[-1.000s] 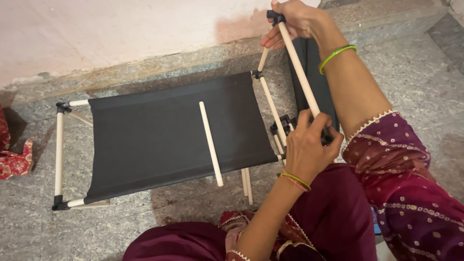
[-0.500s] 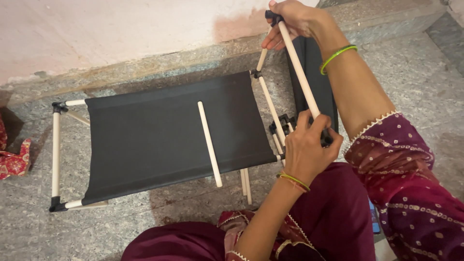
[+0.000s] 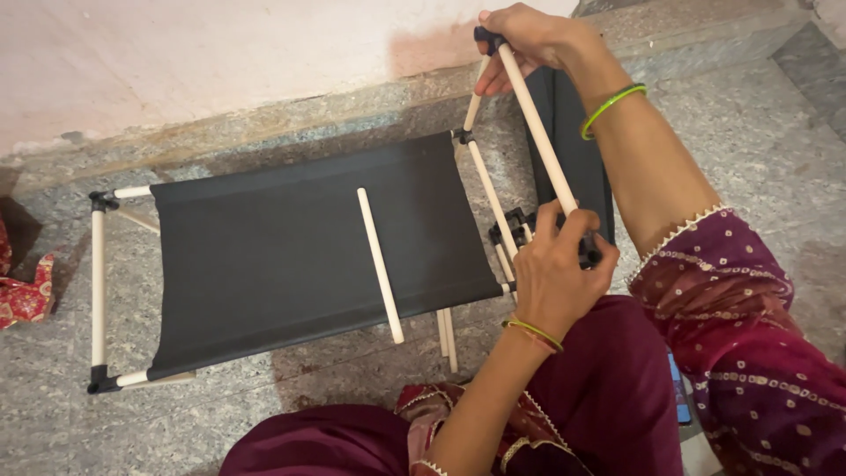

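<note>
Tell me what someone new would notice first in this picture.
First, the big black fabric panel stretched on a frame of pale rods on the stone floor, with a loose rod lying across it. At right, the left hand and right hand grip the two ends of another slanted rod.

Red patterned cloth, pale wall

A speckled grey stone floor carries everything, with a raised stone ledge along its far edge. On it stands a dowel frame with black fabric; red patterned cloth lies at the left edge.
</note>
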